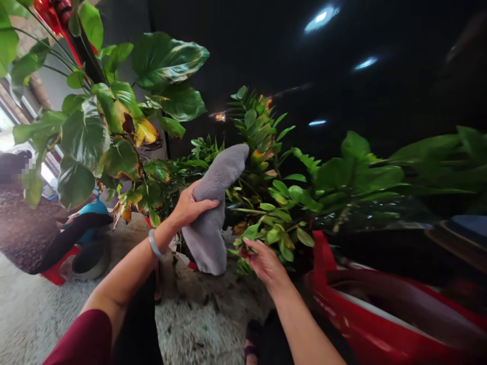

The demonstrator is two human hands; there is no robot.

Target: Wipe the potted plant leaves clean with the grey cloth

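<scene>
A grey cloth [222, 175] is gripped around its middle by my left hand [190, 205], whose thumb lies across it. One end of the cloth sticks up toward the leaves and the other hangs down. Lower and to the right, my right hand [262, 257] has its fingers closed on a leafy sprig [251, 235] of a green potted plant [279, 197]. The fingertips are partly hidden among the leaves. Some of this plant's leaves are yellowed.
A large broad-leaved plant [85, 126] with browning leaves stands at left. Behind it a person [28, 223] sits on a red stool [57, 274] beside a dark bucket [91, 259]. A red container [353, 314] is at lower right. A dark glossy surface [266, 45] rises behind.
</scene>
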